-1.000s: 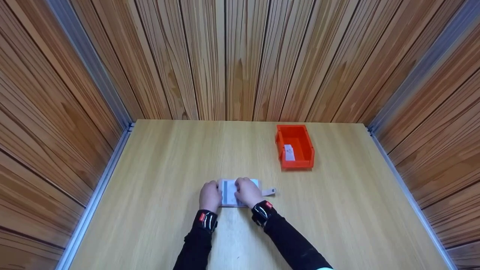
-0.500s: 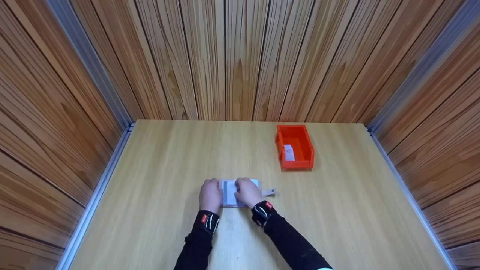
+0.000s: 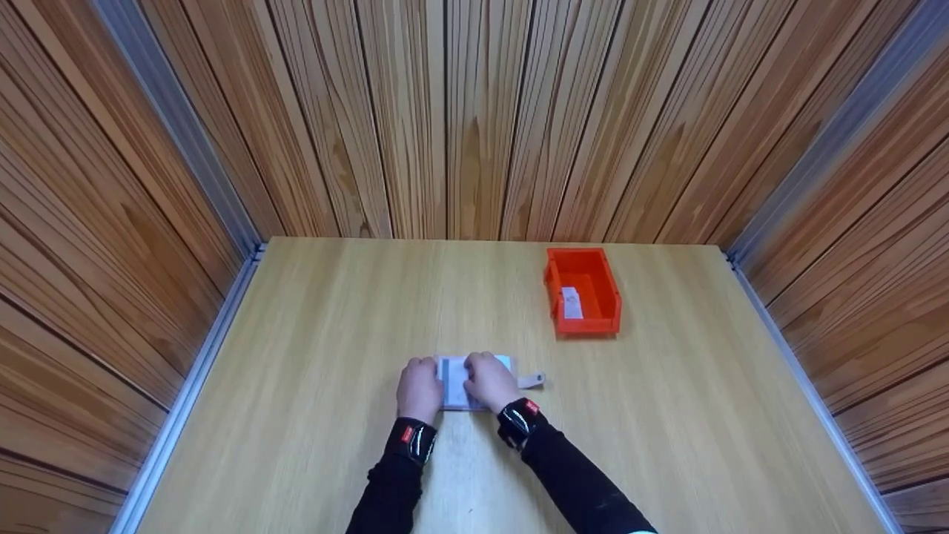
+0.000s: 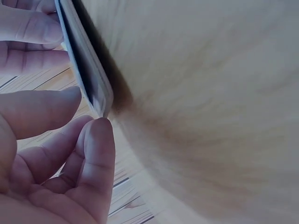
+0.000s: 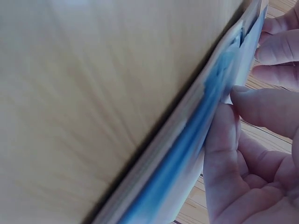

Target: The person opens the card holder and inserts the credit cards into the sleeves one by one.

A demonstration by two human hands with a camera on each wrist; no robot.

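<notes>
Walls: wood-slat panels [image 3: 474, 111] close you in on the far side and both flanks, with metal rails [image 3: 194, 371] along the side edges of the worktop.
Worktop: pale wood [image 3: 667, 430], with open room to your left, to your right and towards you; the far right is taken by the bin.
Bin: an orange parts bin [image 3: 583, 291] stands well apart from your hands, with a small white label or slip [image 3: 571, 302] inside it.
Flat case: a thin white-and-grey card-like case [image 3: 454, 387] lies flat on the worktop just ahead of you, between your hands; the wrist views show its thin edge [image 4: 86, 70] and a blue layer [image 5: 196, 135].
Left hand: your left hand [image 3: 419, 389] sits at the case's left edge, fingers curled to that edge with the fingertips [image 4: 96, 135] at its corner, a light pinching grip.
Right hand: your right hand [image 3: 489, 380] lies over the case's right part, fingers bent onto its edge [image 5: 224, 140], holding it.
Small tab: a little grey piece [image 3: 531, 380] lies just beside your right hand.
Risk: the case is thin and slick-looking; uneven pull from either grip could, I judge, let it slip or bend.
Risk two: a sweep to the right could knock the grey piece away.
</notes>
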